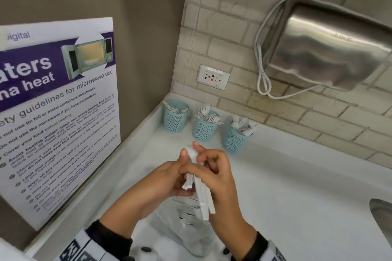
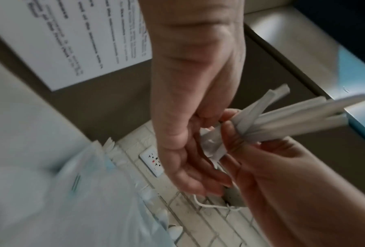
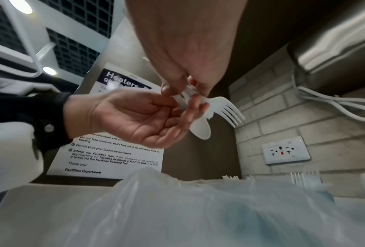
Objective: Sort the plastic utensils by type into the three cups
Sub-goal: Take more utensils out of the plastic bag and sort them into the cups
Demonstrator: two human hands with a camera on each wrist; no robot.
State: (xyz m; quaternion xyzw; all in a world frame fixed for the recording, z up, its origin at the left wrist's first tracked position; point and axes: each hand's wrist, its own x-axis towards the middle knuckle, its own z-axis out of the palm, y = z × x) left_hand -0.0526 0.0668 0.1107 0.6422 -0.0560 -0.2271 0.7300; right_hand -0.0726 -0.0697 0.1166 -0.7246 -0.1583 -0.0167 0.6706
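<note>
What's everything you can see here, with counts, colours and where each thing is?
Mesh cups: three, light blue, in a row at the back of the counter, holding white utensils.
Utensil bundle: several, white, held between both hands; a fork and a spoon show.
Plastic bag: one, clear, on the counter under the hands.
Microwave poster: one, purple and white, left wall.
Outlet: one, white, brick wall.
Hand dryer: one, steel, upper right.
Left hand: holds the bundle.
Right hand: fingers pinch it.
</note>
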